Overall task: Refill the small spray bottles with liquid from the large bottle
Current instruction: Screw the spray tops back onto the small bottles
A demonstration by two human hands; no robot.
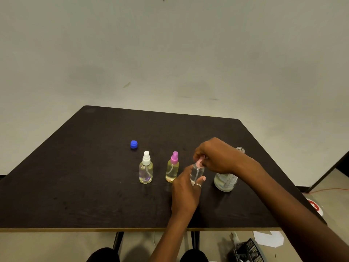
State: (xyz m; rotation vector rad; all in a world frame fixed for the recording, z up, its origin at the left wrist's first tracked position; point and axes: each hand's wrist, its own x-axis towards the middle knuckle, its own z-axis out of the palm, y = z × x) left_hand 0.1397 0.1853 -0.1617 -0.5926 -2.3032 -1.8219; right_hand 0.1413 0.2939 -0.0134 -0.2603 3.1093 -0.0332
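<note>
Broad bare stretch of dark table (pixel 66 195) left of the white-topped spray bottle (pixel 146 168), open from near edge to far edge, broken only by the blue cap (pixel 133 144) lying behind and left of that bottle. Narrow gap between the white-topped spray bottle and the purple-topped spray bottle (pixel 172 167), both upright and apart. Hardly any room right of the purple-topped one: left hand (pixel 186 193) gripping the clear small bottle (pixel 196 173) just beside it. Above, right hand (pixel 215 156) pinching the pink sprayer top (pixel 199 163), forearm slanting across the large bottle (pixel 225 181), closing off the near right. Bare table behind the whole row.
</note>
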